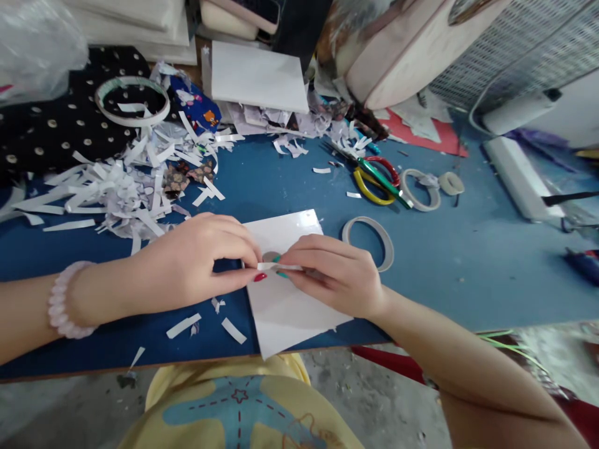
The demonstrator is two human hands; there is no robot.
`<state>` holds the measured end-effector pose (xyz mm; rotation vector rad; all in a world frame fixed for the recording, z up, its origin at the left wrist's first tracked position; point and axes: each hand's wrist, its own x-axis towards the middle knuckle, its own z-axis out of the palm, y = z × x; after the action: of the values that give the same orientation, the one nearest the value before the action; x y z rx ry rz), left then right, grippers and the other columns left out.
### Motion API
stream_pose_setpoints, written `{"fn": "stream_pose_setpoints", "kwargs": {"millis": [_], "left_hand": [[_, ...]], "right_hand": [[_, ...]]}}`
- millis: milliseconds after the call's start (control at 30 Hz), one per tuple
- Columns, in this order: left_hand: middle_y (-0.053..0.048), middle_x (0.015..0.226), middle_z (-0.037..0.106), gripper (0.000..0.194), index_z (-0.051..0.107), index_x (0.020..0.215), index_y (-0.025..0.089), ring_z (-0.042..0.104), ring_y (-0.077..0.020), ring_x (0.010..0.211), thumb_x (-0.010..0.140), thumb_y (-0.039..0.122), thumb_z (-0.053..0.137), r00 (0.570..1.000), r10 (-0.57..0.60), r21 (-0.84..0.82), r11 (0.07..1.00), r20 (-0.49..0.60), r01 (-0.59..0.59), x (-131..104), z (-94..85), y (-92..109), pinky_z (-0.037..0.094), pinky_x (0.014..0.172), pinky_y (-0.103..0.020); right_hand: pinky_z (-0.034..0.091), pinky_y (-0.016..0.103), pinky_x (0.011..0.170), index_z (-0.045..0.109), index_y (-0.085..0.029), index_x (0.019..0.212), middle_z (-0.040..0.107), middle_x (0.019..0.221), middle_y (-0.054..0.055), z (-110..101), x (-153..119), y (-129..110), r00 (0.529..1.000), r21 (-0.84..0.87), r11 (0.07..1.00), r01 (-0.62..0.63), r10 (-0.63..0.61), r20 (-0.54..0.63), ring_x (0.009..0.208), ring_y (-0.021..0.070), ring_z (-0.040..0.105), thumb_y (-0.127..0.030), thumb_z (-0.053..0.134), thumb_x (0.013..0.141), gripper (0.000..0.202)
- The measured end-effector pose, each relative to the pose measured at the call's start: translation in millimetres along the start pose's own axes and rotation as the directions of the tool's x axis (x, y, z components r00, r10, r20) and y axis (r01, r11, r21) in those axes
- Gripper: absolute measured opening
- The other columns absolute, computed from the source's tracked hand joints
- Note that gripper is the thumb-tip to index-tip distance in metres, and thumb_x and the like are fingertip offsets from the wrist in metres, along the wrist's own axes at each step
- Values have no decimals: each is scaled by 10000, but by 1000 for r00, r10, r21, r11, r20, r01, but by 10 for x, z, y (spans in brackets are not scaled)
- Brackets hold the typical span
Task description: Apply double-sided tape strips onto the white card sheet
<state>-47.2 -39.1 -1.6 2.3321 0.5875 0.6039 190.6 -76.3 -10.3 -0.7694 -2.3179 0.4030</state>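
A small white strip (267, 266) is stretched between my two hands, above a white sheet (285, 318) lying at the table's front edge. The fingertips of my left hand (194, 262) pinch the strip's left end. My right hand (334, 271) pinches its other end, and those fingers cover part of it. Just beyond my right hand a roll of tape (389, 246) lies flat on the blue table (440, 268).
Paper scraps (126, 181) are heaped at the left, beside a polka-dot cloth (47, 125) bearing another tape roll (163, 112). Scissors (381, 176) lie beyond my right hand. White boards (257, 75) are stacked at the back. A white power strip (519, 178) sits at the right.
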Motion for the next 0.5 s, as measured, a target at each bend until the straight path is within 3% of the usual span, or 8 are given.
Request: {"fn": "stream_pose_setpoints", "kwargs": {"millis": [133,267,400,500], "left_hand": [[-12,902,659,184,683,764,190,621,-111,764,896,182,555,994,-111,-66,992,-20,110,14,-19,89,512,740,-203],[-6,899,608,179,666,751,207,585,-122,770,893,231,559,985,-168,-86,983,-39,164,-3,-35,84,513,756,-221],[0,864,594,196,619,717,201,556,-106,697,891,223,531,981,-191,-110,976,-23,187,-17,-44,88,478,629,-197],[-3,872,605,202,591,714,196,572,-110,721,897,208,508,985,-171,-88,982,-19,169,-14,-58,101,480,669,-207]], "right_hand": [[575,217,618,671,-168,948,706,811,52,16,2,-16,997,-13,998,-69,69,-32,708,121,672,-124,606,907,88],[546,203,553,691,-172,928,704,778,41,14,1,-12,994,-9,995,-103,102,-49,631,107,643,-120,615,887,101],[520,195,520,700,-162,912,708,772,41,-6,0,10,990,-38,991,-125,122,-76,588,96,615,-111,609,873,111],[510,197,505,709,-178,910,711,774,32,-16,3,26,983,-48,986,-162,157,-92,577,96,608,-123,600,874,127]]}}
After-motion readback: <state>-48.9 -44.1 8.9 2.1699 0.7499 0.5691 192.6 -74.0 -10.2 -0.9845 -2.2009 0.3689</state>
